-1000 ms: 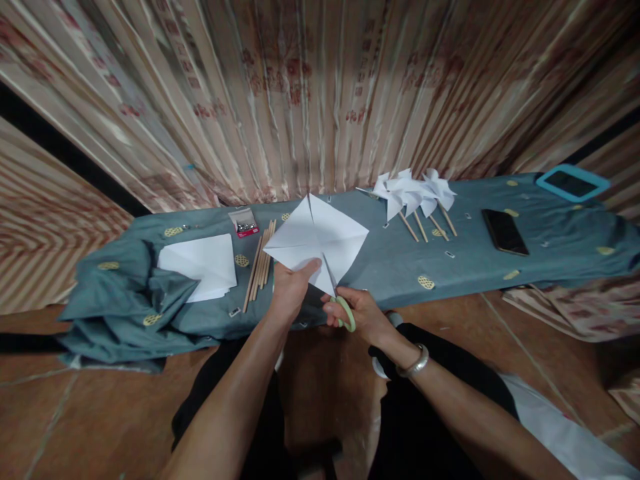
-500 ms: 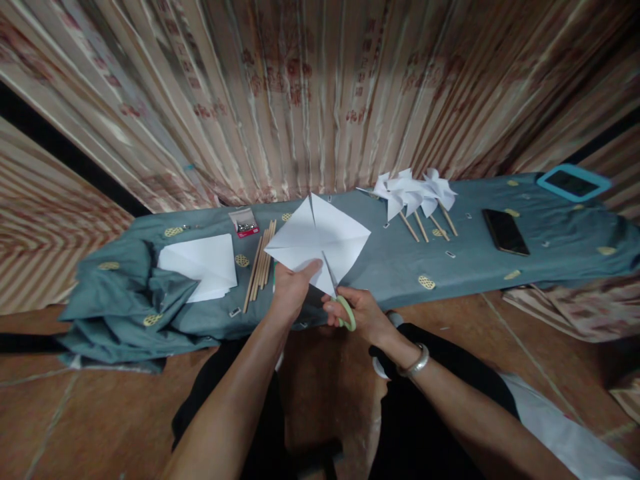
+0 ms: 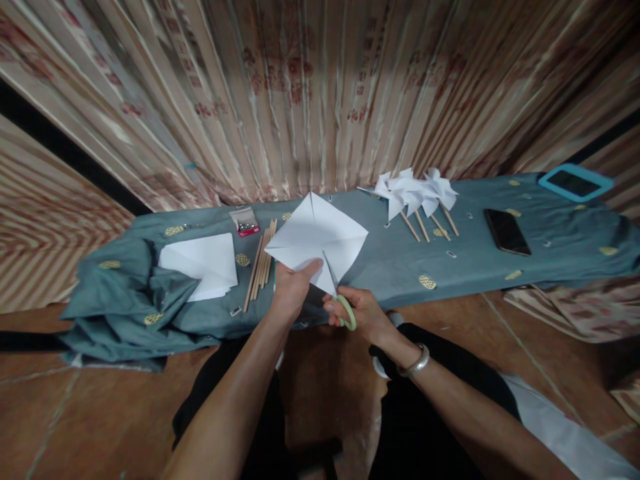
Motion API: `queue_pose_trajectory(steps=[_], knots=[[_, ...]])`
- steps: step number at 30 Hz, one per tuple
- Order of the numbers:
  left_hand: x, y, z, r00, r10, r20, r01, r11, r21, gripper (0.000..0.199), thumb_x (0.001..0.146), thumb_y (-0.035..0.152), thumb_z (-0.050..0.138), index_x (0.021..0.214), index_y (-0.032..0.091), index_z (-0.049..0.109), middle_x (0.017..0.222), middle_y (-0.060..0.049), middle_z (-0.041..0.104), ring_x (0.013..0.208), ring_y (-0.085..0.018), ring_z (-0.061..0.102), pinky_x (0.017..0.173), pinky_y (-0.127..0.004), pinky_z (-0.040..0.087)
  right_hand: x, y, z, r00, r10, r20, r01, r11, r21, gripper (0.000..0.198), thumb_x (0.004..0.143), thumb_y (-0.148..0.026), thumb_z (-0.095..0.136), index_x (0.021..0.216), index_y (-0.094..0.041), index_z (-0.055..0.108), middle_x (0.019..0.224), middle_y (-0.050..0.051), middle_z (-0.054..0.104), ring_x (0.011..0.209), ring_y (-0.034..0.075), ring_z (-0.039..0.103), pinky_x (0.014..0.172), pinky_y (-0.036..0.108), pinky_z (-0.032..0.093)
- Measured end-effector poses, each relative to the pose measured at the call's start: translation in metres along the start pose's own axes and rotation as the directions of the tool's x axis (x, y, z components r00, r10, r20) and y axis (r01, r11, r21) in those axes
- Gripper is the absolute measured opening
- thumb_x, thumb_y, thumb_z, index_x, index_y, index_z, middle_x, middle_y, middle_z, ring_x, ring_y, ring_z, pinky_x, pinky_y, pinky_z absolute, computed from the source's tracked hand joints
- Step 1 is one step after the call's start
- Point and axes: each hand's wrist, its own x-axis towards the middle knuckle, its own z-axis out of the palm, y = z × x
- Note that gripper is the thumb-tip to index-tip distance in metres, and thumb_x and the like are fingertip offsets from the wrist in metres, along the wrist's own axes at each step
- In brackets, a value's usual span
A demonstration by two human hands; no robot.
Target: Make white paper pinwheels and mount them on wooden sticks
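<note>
My left hand (image 3: pixel 295 283) pinches a square white sheet of paper (image 3: pixel 320 230) near its lower left edge, thumb on top. The sheet has slits running in from its corners. My right hand (image 3: pixel 357 308) is closed around the green handles of a pair of scissors (image 3: pixel 345 312). Their blades reach into the paper's lower corner, one blade lying over the sheet. To the left of the paper lie several wooden sticks (image 3: pixel 260 267). Farther left rests a stack of white paper (image 3: pixel 203 263), partly under the bunched cloth.
Several white paper pinwheels (image 3: pixel 413 193) on sticks lie at the back right of the cloth-covered bench (image 3: pixel 400 267). Beyond them are a dark phone (image 3: pixel 506 232) and a blue-framed tablet (image 3: pixel 575 182). A small red box of pins (image 3: pixel 245 222) stands behind the sticks. A curtain (image 3: pixel 310 100) hangs behind.
The paper's right and upper corners have shifted very slightly, and its upper slit looks narrower. Both hands and the scissors stay almost where they were.
</note>
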Motion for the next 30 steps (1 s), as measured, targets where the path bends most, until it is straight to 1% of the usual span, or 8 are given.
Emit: queue_pose_trajectory(steps=[7,14,20,23,26,28,30], knots=[[0.001,-0.004,-0.002,1.000,0.020,0.019,-0.021,0.999,0.044,0.027,0.051,0.025,0.081,0.073,0.015,0.067,0.072,-0.001,0.069,0.066,-0.016,0.062,0.067,-0.029,0.050,0.000,0.001,-0.001,1.000,-0.006,0.006,0.006,1.000,0.009,0.043,0.060,-0.054,0.081,0.061,-0.018,0.057,0.052,-0.003,0.061,0.046,0.008,0.052,0.046,0.021,0.039],[0.001,-0.003,-0.002,1.000,0.022,0.013,-0.023,0.999,0.034,0.029,0.050,0.024,0.081,0.075,0.016,0.068,0.075,-0.002,0.070,0.068,-0.017,0.063,0.069,-0.030,0.050,0.000,0.001,-0.001,1.000,-0.002,0.000,0.002,1.000,0.018,0.042,0.060,-0.054,0.081,0.066,-0.018,0.061,0.051,-0.003,0.061,0.046,0.008,0.051,0.046,0.021,0.038],[0.000,-0.003,-0.001,0.999,0.021,0.029,-0.022,1.000,0.022,0.025,0.052,0.024,0.081,0.071,0.016,0.067,0.069,-0.001,0.067,0.066,-0.016,0.062,0.069,-0.030,0.051,0.000,0.000,0.000,1.000,-0.003,-0.004,0.003,1.000,0.013,0.042,0.060,-0.055,0.080,0.067,-0.018,0.061,0.050,-0.003,0.060,0.045,0.009,0.051,0.046,0.022,0.039],[0.002,-0.002,-0.003,1.000,0.009,0.028,-0.010,1.000,0.016,0.027,0.051,0.025,0.082,0.071,0.016,0.067,0.072,-0.002,0.069,0.070,-0.019,0.063,0.071,-0.032,0.051,-0.001,0.002,-0.001,0.999,-0.018,0.034,0.019,1.000,-0.015,0.042,0.065,-0.057,0.077,0.073,-0.017,0.063,0.055,-0.002,0.062,0.048,0.009,0.053,0.047,0.021,0.041],[0.007,0.003,-0.010,1.000,0.024,0.001,-0.024,1.000,0.008,0.030,0.049,0.023,0.081,0.075,0.017,0.067,0.077,-0.003,0.071,0.075,-0.020,0.065,0.077,-0.034,0.051,-0.004,0.004,-0.004,0.993,-0.015,0.119,0.022,0.998,-0.056,0.041,0.072,-0.057,0.072,0.080,-0.017,0.065,0.061,-0.001,0.065,0.052,0.009,0.055,0.050,0.020,0.042],[0.011,0.007,-0.016,0.999,0.043,-0.029,-0.043,0.999,0.006,0.035,0.047,0.022,0.082,0.079,0.016,0.067,0.080,-0.003,0.072,0.077,-0.020,0.065,0.080,-0.033,0.050,-0.007,0.004,-0.009,0.982,0.026,0.185,-0.010,0.996,-0.084,0.040,0.074,-0.056,0.071,0.081,-0.017,0.064,0.063,-0.001,0.064,0.054,0.008,0.055,0.051,0.020,0.042],[0.015,0.012,-0.024,0.998,0.045,-0.051,-0.045,0.999,0.006,0.038,0.046,0.023,0.082,0.081,0.016,0.067,0.080,-0.004,0.072,0.080,-0.021,0.066,0.082,-0.034,0.051,-0.010,0.001,-0.016,0.964,0.092,0.250,-0.064,0.991,-0.118,0.041,0.075,-0.056,0.071,0.083,-0.016,0.064,0.064,-0.001,0.064,0.056,0.008,0.056,0.052,0.020,0.042]])
